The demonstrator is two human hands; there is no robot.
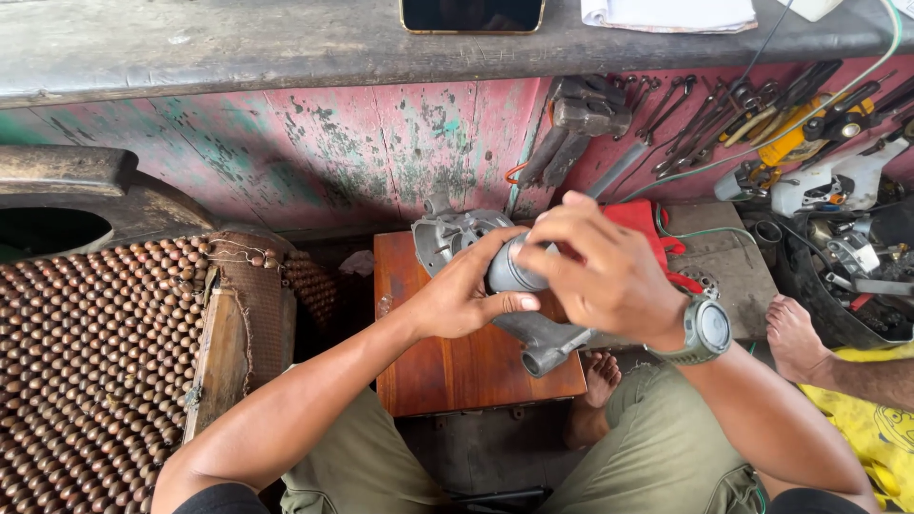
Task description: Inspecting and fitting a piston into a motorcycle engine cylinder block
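Item: grey metal motor housing (519, 286), over the small wooden desk (447, 366). My left hand (457, 297) and right hand (600, 271) both grasp its round end. Likely heavy, stiff, smooth; best held by the cylinder.

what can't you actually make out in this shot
- Head view: the middle of the grey metal casting is covered by the left hand and right hand.
- Head view: the dark flat device on the shelf is cut off by the top edge.
- Head view: the hanging tools overlap, too small and tangled to tell apart.
- Head view: the person's right foot runs out under yellow cloth.
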